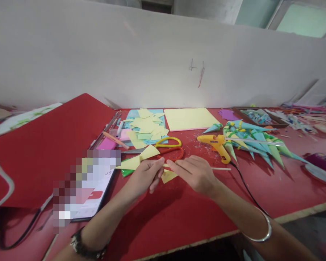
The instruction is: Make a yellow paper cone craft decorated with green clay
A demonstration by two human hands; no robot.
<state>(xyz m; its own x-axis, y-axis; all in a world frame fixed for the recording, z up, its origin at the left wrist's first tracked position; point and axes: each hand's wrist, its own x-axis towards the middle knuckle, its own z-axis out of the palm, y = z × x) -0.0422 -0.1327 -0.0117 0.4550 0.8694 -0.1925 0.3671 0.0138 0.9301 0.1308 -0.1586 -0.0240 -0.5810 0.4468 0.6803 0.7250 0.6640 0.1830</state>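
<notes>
A thin pale stick (222, 169) lies level between the two hands above the red table (163, 221), its left end pinched by the thumb and fingers of the left hand (145, 175), its shaft pinched by those of the right hand (197, 173). Around them are a yellow paper strip (138, 161), scissors (168, 142) and a yellow glue gun (217, 140). Beyond the paper cones (260, 143), a dark shallow tray (280, 125) contains a heap of small bluish pieces (256, 116), individually indistinct.
</notes>
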